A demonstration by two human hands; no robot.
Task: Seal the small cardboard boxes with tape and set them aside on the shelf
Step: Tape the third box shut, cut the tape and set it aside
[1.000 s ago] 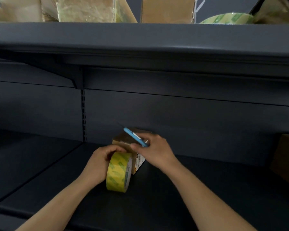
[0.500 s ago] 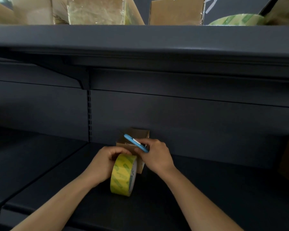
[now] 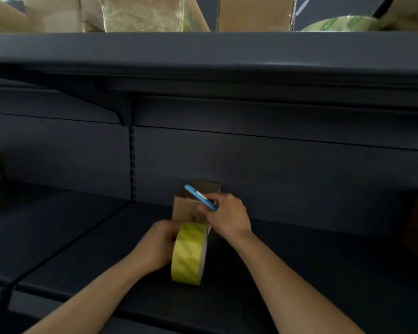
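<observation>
- Head view: the small cardboard box (image 3: 196, 192) is standing on the lower shelf (image 3: 323, 266), close to the dark back panel, with both hands working right in front of it.
- The left hand (image 3: 155, 247) is holding the yellow-green tape roll (image 3: 188, 254) on edge, just in front of the box. Its grip is curling round the roll's far side, with the fingertips hidden.
- The right hand (image 3: 227, 215) is pinching a blue cutter (image 3: 199, 197) in its grip, and the tool is lying slantwise across the box's top edge.
- Judging by this, the sealing of this 1 box is reaching the cutting step. A pale strip seems to be lying on the box face, though it is too blurred to confirm.
- Cutting the tape, pressing it down and setting the box aside are looking like the steps left.
- On the upper shelf (image 3: 203, 47), several cardboard boxes (image 3: 253, 14) and a second tape roll (image 3: 336, 24) are sitting. Whether those boxes are sealed is not showing.
</observation>
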